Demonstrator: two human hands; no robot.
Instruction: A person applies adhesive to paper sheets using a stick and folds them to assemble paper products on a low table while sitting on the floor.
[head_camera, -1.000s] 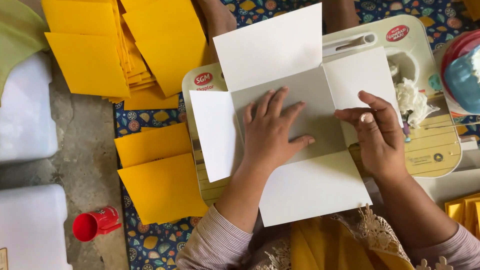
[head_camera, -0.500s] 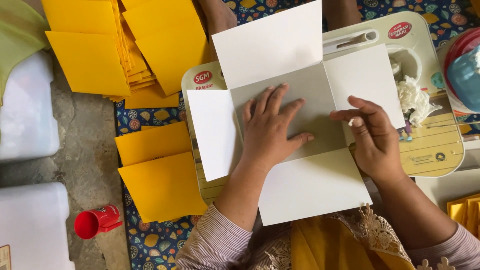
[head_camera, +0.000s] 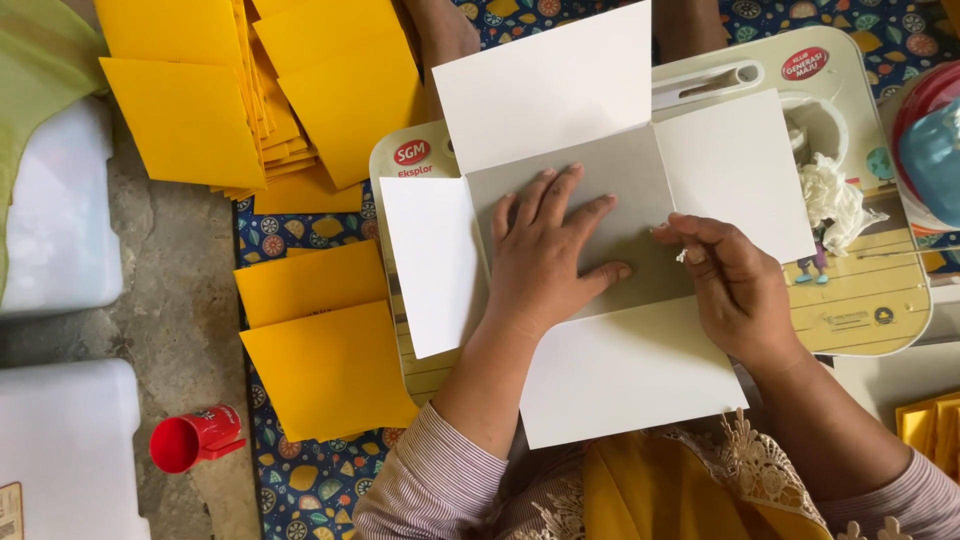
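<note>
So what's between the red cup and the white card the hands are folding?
In the head view, two yellow paper sheets lie on the patterned mat between the red cup and the white card.

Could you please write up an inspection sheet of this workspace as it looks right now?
Surface: cream lap tray over a patterned mat.
Job's things: white cross-shaped card, flaps spread open.
Clutter: yellow envelopes, red cup lying on its side, crumpled tissue.
Hands: left hand flat on the grey centre panel; right hand pinching at the panel's right edge.
Cables: nothing seen.
Surroundings: white containers on concrete floor.
</note>
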